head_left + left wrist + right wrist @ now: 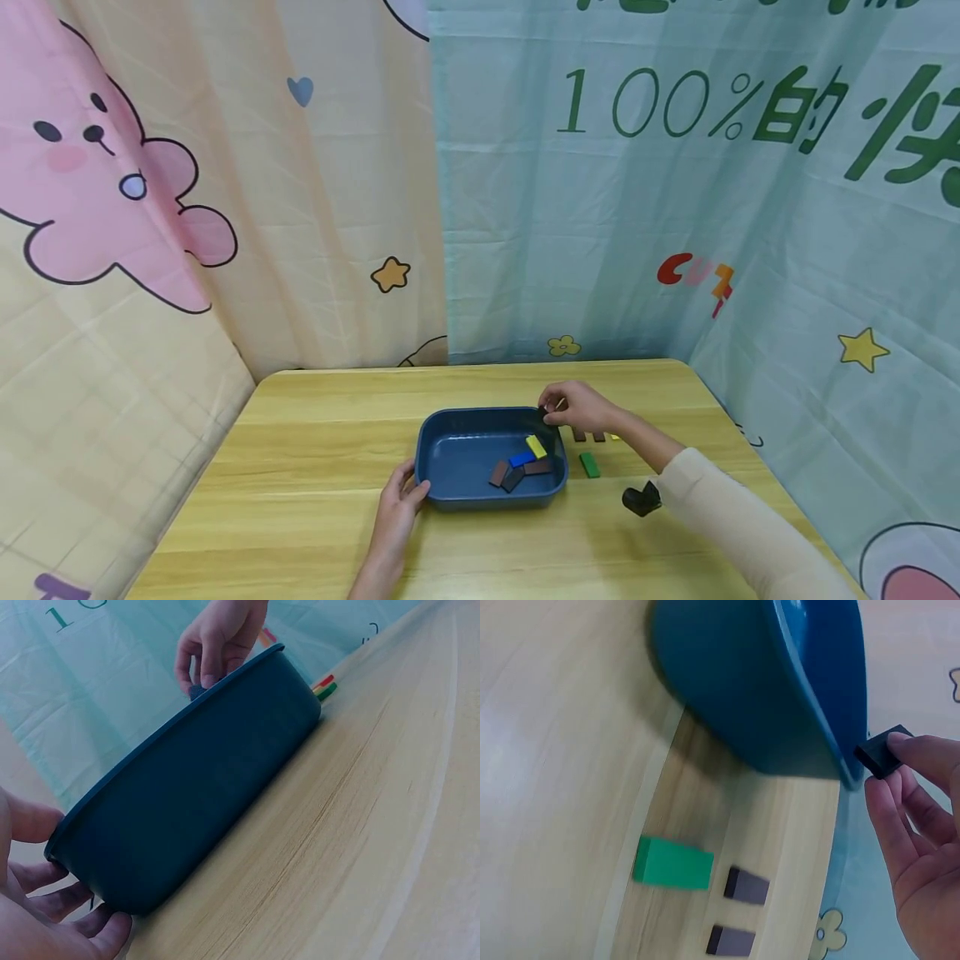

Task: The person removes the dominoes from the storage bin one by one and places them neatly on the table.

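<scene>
The right hand (581,406) pinches a small dark block (881,752) between thumb and fingertips, holding it just above the far right corner of the blue tray (438,437), which sits in the middle of the wooden surface (315,433). The left hand (397,500) grips the tray's near left corner, thumb on the rim and fingers curled under its wall. Yellow, blue and brown blocks lie inside the tray, while a green block (589,465) and two brown blocks (746,886) lie on the surface just right of it.
</scene>
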The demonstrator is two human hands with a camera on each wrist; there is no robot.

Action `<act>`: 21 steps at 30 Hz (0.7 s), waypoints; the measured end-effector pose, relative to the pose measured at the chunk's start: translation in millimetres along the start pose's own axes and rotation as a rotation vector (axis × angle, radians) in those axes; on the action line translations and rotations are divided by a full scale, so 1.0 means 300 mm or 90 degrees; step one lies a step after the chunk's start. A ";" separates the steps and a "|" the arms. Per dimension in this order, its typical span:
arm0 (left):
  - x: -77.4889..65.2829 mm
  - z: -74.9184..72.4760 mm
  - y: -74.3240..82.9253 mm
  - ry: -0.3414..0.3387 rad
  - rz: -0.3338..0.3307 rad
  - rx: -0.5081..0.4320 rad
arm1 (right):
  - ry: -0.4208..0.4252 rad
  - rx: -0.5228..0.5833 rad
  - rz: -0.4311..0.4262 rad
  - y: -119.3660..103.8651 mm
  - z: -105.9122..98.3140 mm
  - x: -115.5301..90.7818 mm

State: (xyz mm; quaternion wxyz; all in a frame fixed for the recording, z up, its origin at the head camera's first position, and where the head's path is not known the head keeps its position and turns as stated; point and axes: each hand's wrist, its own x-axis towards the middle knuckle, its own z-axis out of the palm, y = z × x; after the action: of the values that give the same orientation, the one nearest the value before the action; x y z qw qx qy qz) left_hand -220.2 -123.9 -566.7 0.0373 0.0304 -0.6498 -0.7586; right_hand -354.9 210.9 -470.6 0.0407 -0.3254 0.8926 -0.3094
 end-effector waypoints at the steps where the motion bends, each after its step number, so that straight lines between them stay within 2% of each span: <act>1: 0.000 0.000 0.001 -0.001 0.002 0.000 | 0.006 0.003 0.001 0.005 -0.005 -0.007; 8: -0.003 0.001 0.005 0.000 0.009 0.002 | 0.028 0.008 0.026 0.038 -0.027 -0.046; 15: -0.009 0.001 0.001 -0.008 0.022 -0.009 | 0.036 0.047 0.067 0.066 -0.043 -0.083; 21: -0.006 0.001 0.002 -0.008 0.012 -0.006 | 0.045 0.056 0.081 0.088 -0.054 -0.122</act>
State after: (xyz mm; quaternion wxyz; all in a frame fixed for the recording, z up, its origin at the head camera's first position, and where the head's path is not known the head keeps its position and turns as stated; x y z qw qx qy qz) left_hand -218.6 -123.4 -566.0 0.0401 0.0193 -0.6468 -0.7613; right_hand -345.4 257.4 -477.4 0.0427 -0.2551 0.8979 -0.3561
